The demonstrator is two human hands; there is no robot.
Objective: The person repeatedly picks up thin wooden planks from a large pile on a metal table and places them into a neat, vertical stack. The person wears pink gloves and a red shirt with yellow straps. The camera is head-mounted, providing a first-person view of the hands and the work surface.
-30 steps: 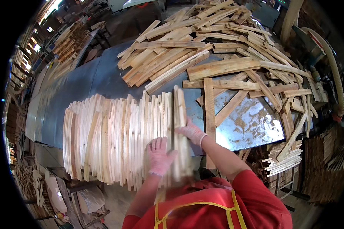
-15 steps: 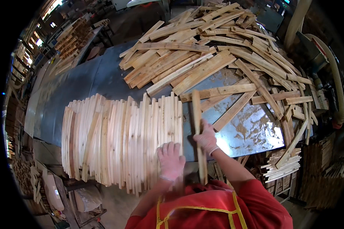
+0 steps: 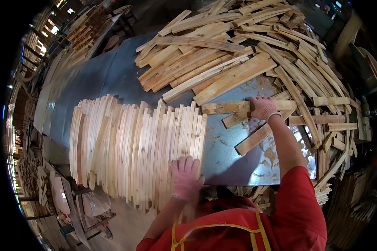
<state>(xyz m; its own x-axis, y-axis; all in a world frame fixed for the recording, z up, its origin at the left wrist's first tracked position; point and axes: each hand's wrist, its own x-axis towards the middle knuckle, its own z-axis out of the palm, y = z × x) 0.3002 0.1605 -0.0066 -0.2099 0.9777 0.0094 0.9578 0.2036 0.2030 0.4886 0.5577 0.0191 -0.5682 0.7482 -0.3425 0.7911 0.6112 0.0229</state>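
My left hand [image 3: 187, 176], in a pale pinkish glove, lies with its fingers stretched out on the near right part of a long row of narrow wooden strips [image 3: 132, 146]. The strips stand side by side, pressed closely together. My right hand [image 3: 264, 108], gloved the same way, reaches over the table and has its fingers curled over a wooden strip [image 3: 228, 107] lying crosswise beyond the row's right end. Its fingertips are partly hidden at the strip's far side. Nearer to me, another loose strip [image 3: 255, 138] lies slanted below the right hand.
A large heap of loose strips [image 3: 205, 58] covers the far and right parts of the metal-topped table [image 3: 83, 83]. Sawdust patches lie on the table at right. Stacked wood [image 3: 88, 31] stands at the far left, and a cart [image 3: 86, 213] stands near left.
The strip that my right hand held upright is out of that hand and now at the row's right end. My right hand has moved away to the crosswise strip; the left stays on the row.
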